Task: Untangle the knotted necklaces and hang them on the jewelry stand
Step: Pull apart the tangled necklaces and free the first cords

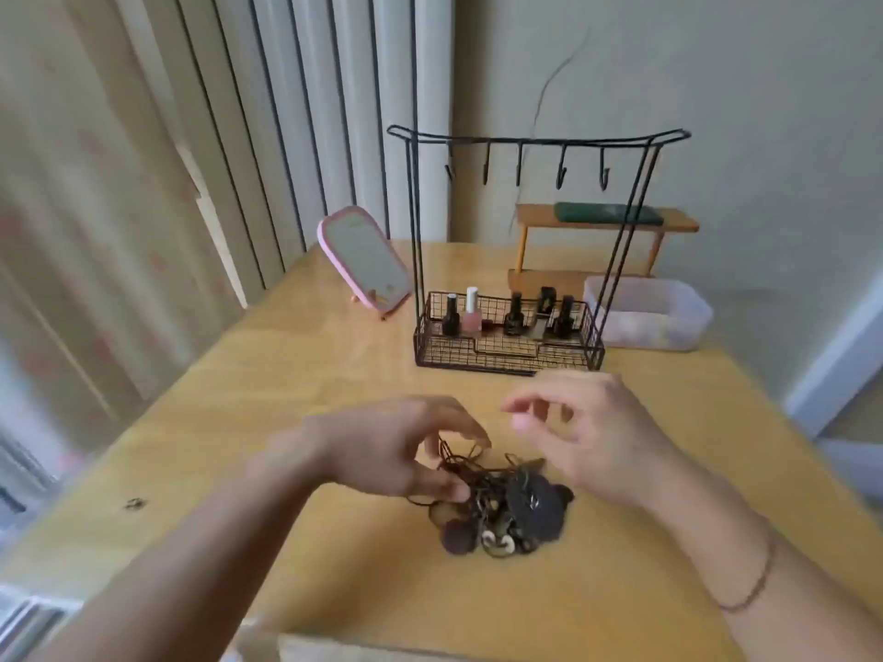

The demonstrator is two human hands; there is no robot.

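Head view. The necklaces (492, 504) lie in one knotted heap on the table (286, 375), near its front edge, cords and pendants bunched together. The stand (521, 241) is upright further back, well apart from the heap; all five hooks are bare, and small bottles (513, 312) sit in its wire basket.

Step in hand, as judged: the untangling is at its start. No strand is freed and nothing is hung.

Left hand (406, 451): fingers curled down onto the heap, pinching dark cord loops at its upper left side. The frame is blurred, so which cord is held cannot be told.

Right hand (587, 432): raised just above and to the right of the heap, thumb and forefinger drawn close but with a gap between them. It appears to hold nothing and does not touch the cords.

Next move, as judged: the right hand needs to come down and take one loop while the left steadies the rest, then ease it out slowly. Pulling hard would likely tighten the knot.

Also present: a pink mirror (365, 260), a plastic tub (654, 312), a small wooden shelf (607, 222).
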